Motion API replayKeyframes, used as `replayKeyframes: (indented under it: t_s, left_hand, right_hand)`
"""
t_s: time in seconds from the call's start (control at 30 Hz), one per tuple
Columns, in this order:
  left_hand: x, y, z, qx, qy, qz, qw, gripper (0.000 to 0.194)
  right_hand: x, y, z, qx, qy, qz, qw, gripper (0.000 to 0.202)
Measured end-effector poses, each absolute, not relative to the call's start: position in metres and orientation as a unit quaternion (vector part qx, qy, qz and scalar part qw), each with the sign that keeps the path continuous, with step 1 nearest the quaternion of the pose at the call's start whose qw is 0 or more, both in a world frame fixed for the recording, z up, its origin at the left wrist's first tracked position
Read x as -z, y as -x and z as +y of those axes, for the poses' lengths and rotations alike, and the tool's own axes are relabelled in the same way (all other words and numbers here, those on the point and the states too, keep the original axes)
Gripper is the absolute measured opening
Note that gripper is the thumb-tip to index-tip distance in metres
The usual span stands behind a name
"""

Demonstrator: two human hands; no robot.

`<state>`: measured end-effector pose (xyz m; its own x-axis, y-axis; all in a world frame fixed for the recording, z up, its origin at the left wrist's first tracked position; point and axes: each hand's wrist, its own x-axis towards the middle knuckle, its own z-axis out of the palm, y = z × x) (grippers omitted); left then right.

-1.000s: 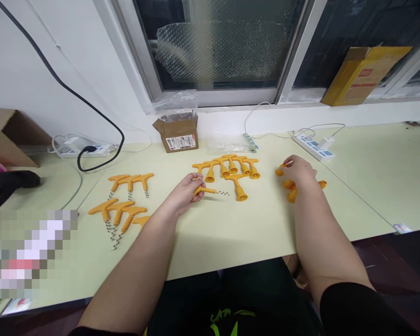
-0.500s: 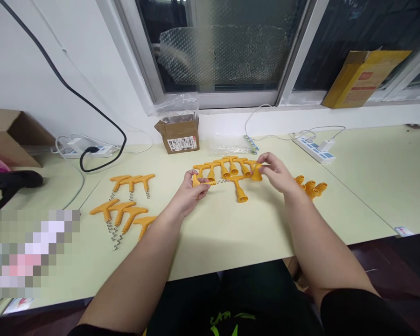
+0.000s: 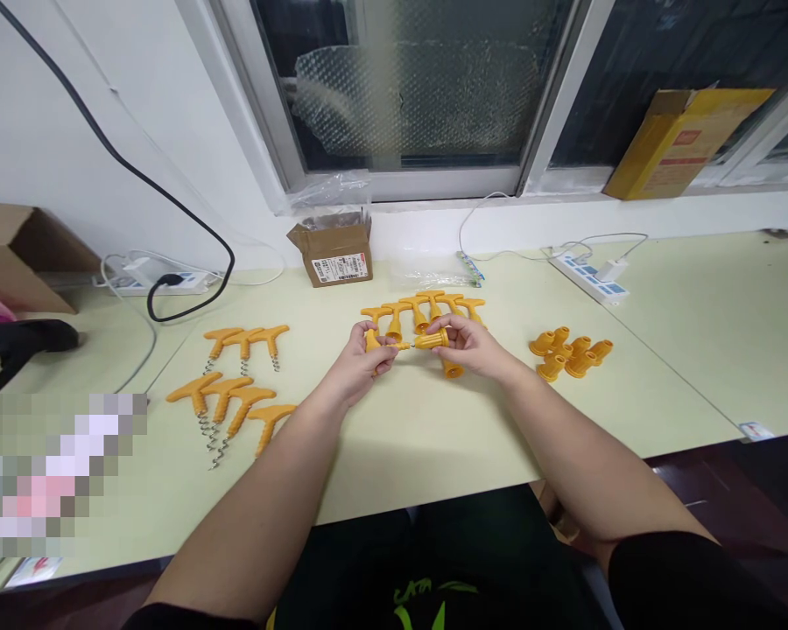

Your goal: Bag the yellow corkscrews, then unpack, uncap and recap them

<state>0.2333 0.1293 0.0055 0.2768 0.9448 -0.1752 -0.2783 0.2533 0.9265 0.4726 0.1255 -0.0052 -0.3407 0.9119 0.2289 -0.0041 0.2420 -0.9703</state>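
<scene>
My left hand (image 3: pixel 366 356) is closed on the yellow T-handle of a corkscrew (image 3: pixel 371 341), its shaft pointing right. My right hand (image 3: pixel 467 346) grips a ribbed yellow sleeve (image 3: pixel 432 339) by its flared end. The sleeve's narrow end is at the corkscrew, covering most of the metal spiral. Beneath my right hand lies a sleeved corkscrew (image 3: pixel 453 369), partly hidden. Behind both hands, several sleeved corkscrews (image 3: pixel 435 304) form a row. Bare-spiral corkscrews (image 3: pixel 235 409) lie to the left, and loose yellow sleeves (image 3: pixel 568 352) stand grouped on the right.
A small cardboard box (image 3: pixel 339 256) and clear plastic wrap (image 3: pixel 426 269) sit by the wall. Power strips (image 3: pixel 587 277) stand at the back right and back left. A black cable (image 3: pixel 227 254) hangs at the left. A yellow carton (image 3: pixel 689 144) leans against the window.
My right hand has moved left with the sleeve, bringing it over the spiral of the corkscrew in my left hand. The loose sleeves on the right are now uncovered.
</scene>
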Motion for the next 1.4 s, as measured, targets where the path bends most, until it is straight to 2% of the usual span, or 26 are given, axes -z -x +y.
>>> replayKeyframes:
  t_s: [0.1,0.23,0.37,0.43,0.5,0.6,0.67,0.8,0.93,1.07,1.13,1.23,1.33,1.4]
  left_hand:
    - [0.002,-0.237,0.13,-0.458,-0.446,0.395,0.66,0.067]
    - [0.009,-0.236,0.13,-0.478,-0.558,0.367,0.571,0.062]
    - [0.007,-0.233,0.126,-0.47,-0.635,0.332,0.516,0.053]
    - [0.005,-0.233,0.124,-0.472,-0.639,0.334,0.508,0.051]
    - [0.005,-0.234,0.125,-0.478,-0.629,0.345,0.508,0.05]
    - [0.005,-0.235,0.128,-0.491,-0.603,0.357,0.518,0.052]
    - [0.005,-0.235,0.129,-0.497,-0.593,0.356,0.525,0.053]
    - [0.0,-0.234,0.127,-0.494,-0.61,0.347,0.513,0.051]
    - [-0.003,-0.231,0.123,-0.469,-0.663,0.333,0.479,0.047]
    - [-0.005,-0.229,0.12,-0.429,-0.739,0.342,0.39,0.027]
    - [-0.005,-0.229,0.12,-0.422,-0.749,0.354,0.369,0.022]
    - [-0.001,-0.231,0.122,-0.444,-0.703,0.372,0.413,0.035]
    - [0.001,-0.231,0.124,-0.456,-0.656,0.359,0.483,0.045]
    - [0.001,-0.231,0.124,-0.457,-0.661,0.358,0.475,0.044]
  right_hand:
    - [0.005,-0.467,0.124,-0.532,0.37,-0.625,0.435,0.04]
    - [0.003,-0.465,0.125,-0.587,0.427,-0.579,0.371,0.043]
    - [-0.001,-0.467,0.123,-0.622,0.475,-0.543,0.305,0.057]
    - [-0.003,-0.47,0.121,-0.616,0.466,-0.554,0.311,0.055]
    - [-0.005,-0.474,0.119,-0.59,0.431,-0.586,0.351,0.044]
    - [-0.006,-0.478,0.119,-0.543,0.375,-0.626,0.415,0.048]
    - [-0.007,-0.478,0.12,-0.55,0.362,-0.622,0.423,0.045]
    - [-0.012,-0.476,0.119,-0.591,0.41,-0.597,0.355,0.042]
    - [-0.02,-0.475,0.114,-0.565,0.48,-0.605,0.291,0.06]
    - [-0.024,-0.478,0.111,-0.581,0.515,-0.574,0.261,0.064]
    - [-0.025,-0.481,0.111,-0.575,0.513,-0.575,0.275,0.06]
    - [-0.026,-0.485,0.112,-0.563,0.451,-0.605,0.337,0.04]
    - [-0.024,-0.489,0.114,-0.556,0.394,-0.626,0.379,0.039]
    - [-0.022,-0.489,0.116,-0.576,0.398,-0.616,0.361,0.038]
